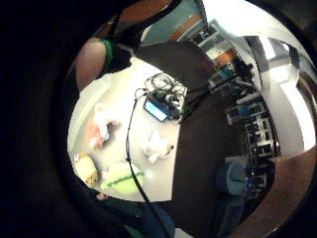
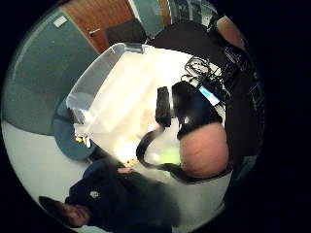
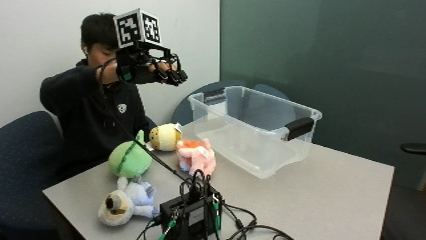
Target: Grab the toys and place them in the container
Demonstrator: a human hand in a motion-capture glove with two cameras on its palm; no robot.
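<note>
1. The gloved right hand (image 3: 156, 69) is raised at head height above the desk (image 3: 333, 185), fingers loosely curled, holding nothing.
2. Four toys lie beside the clear container (image 3: 256, 127) (apparently empty): yellow (image 3: 164, 136), green (image 3: 130, 160), pink (image 3: 196, 155), white (image 3: 126, 202).
3. No pick is begun; next it must descend onto a toy.

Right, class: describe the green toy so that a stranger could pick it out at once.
Find the clear plastic container on the grey table. Four soft toys lie beside it, toward the seated person. The green toy is the round one among them, the only green one, beside the yellow toy.
</note>
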